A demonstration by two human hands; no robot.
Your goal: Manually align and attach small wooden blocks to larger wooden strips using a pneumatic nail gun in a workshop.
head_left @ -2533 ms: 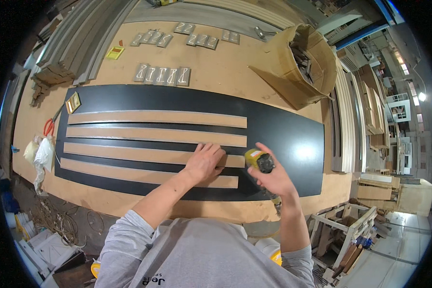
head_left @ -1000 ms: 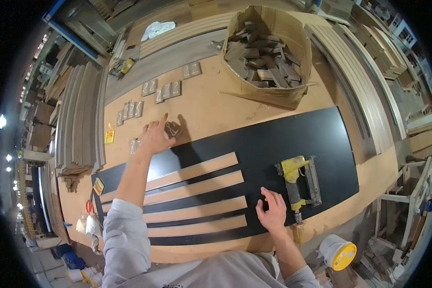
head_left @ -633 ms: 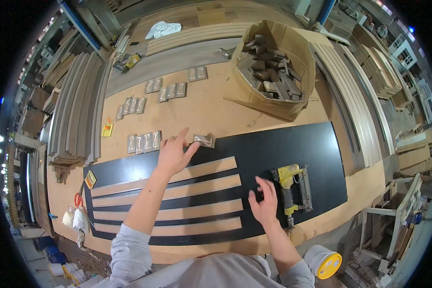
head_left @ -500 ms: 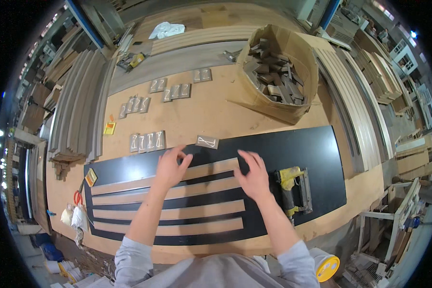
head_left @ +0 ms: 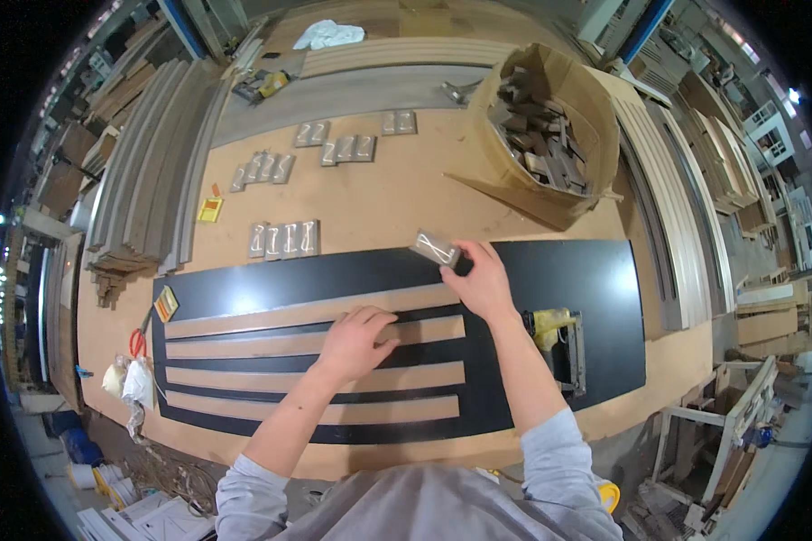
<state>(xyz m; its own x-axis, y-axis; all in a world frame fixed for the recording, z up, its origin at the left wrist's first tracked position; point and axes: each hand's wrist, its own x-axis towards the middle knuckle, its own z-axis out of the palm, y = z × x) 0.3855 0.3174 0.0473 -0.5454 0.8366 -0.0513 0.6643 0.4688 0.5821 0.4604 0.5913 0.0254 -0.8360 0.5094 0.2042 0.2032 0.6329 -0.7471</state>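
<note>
My right hand (head_left: 480, 281) pinches a small grey-brown wooden block (head_left: 435, 245) by its right end, over the far edge of the black panel (head_left: 595, 288). A white squiggle of glue runs across the block's top face. My left hand (head_left: 356, 343) is open and empty, its fingers loosely bent above the long light-brown strips (head_left: 244, 345) that lie side by side on the panel. Several similar glue-marked blocks (head_left: 284, 239) sit in a row past the panel's far edge, left of the held block. Beside my right forearm lies a yellow and black nail gun (head_left: 576, 356), partly hidden.
More glued blocks (head_left: 347, 151) lie farther back. A large cardboard box (head_left: 568, 212) full of wood offcuts stands at the back right. Stacked boards (head_left: 144, 171) flank the left side. Red-handled scissors (head_left: 138, 343) and a yellow card (head_left: 166, 304) are at the panel's left end.
My right hand has taken hold of the single glued block and lifted it, tilted, to the right. My left hand has moved nearer me, over the strips. The view has shifted slightly.
</note>
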